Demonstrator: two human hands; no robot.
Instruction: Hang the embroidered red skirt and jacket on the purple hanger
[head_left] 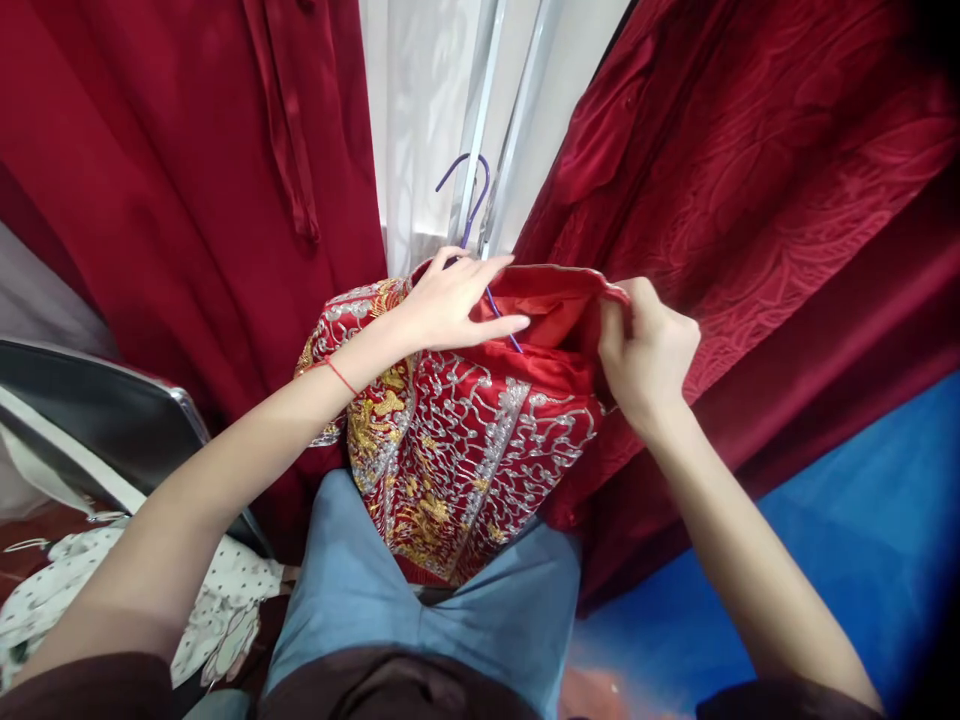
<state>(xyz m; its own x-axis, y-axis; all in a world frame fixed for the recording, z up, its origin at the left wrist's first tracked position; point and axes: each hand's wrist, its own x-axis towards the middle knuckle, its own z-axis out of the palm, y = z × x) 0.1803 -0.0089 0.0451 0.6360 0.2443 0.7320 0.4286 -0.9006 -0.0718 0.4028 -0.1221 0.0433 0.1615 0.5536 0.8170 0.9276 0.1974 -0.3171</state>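
Observation:
A red jacket (pixel 480 450) with silver and gold embroidery hangs in front of my legs, its collar opening facing up and the red lining showing. A purple hanger (pixel 487 178) passes through the opening; its hook sticks up above the collar, and part of its arm shows inside. My right hand (pixel 651 350) is closed on the right edge of the collar, holding it out to the side. Across the left side of the opening lies my left hand (pixel 450 305), fingers stretched and thumb apart, over the hanger's neck. Its palm side is hidden.
Red garments hang at left (pixel 187 150) and right (pixel 712 200). Between them stand pale metal poles (pixel 517 110). A dark chair back (pixel 90 410) and a white dotted cloth (pixel 232 580) are at lower left. Blue material (pixel 847 530) covers the lower right.

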